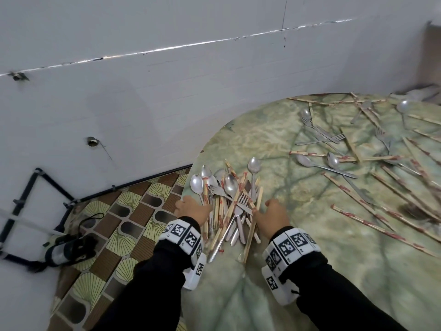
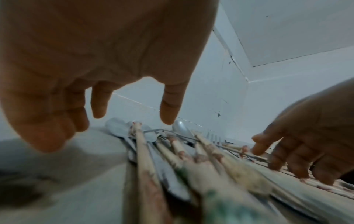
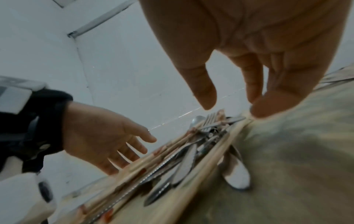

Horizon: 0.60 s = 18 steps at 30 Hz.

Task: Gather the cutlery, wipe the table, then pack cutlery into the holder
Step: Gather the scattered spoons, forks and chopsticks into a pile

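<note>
— Gathered so far?
— One cutlery pile (image 1: 229, 206) at table (image 1: 274, 283) edge, flanked by left hand (image 1: 193, 209) and right hand (image 1: 274, 212), fingers loose, gripping nothing.
— Outstanding?
— Scattered cutlery (image 1: 358, 149) far side; wiping, packing. Holder unseen.

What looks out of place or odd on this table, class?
Chopsticks, spoons and forks lie scattered at all angles across the far right of the table, apart from the gathered pile between the left hand and right hand. The pile lies at the table's left edge.
</note>
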{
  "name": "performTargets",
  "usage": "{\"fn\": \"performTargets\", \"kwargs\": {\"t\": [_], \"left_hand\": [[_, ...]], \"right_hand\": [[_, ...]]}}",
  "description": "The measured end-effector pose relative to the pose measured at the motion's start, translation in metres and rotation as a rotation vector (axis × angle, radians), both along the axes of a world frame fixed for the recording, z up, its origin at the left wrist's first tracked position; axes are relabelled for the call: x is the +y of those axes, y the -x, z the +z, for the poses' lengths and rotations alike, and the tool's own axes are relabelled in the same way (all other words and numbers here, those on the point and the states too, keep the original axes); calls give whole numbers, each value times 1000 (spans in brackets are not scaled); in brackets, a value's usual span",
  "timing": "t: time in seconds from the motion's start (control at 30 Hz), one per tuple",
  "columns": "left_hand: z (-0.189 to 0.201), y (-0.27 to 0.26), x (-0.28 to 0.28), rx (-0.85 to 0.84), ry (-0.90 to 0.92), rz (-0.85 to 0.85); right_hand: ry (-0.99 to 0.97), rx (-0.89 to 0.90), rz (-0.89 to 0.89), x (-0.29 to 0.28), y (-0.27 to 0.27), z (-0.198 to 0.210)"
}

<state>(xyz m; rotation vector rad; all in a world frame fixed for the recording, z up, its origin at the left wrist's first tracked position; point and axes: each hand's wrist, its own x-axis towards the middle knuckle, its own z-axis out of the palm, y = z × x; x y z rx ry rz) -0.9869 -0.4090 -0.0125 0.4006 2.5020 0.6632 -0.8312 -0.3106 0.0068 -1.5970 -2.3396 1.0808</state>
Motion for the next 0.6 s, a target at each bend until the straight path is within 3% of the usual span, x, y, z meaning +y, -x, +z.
{"fn": "performTargets", "kwargs": {"t": [0.13,0.37,0.6], "left_hand": [[-8,-7,-6,-29,80,-126],[-16,-10,0,-104,-35,-224],[13,-24,-14,3,4,-280]], "right_hand": [[186,-67,96,-3,4,-8],[115,-118,228,-9,20,-12],[123,-154,294,2,-35,12]]}}
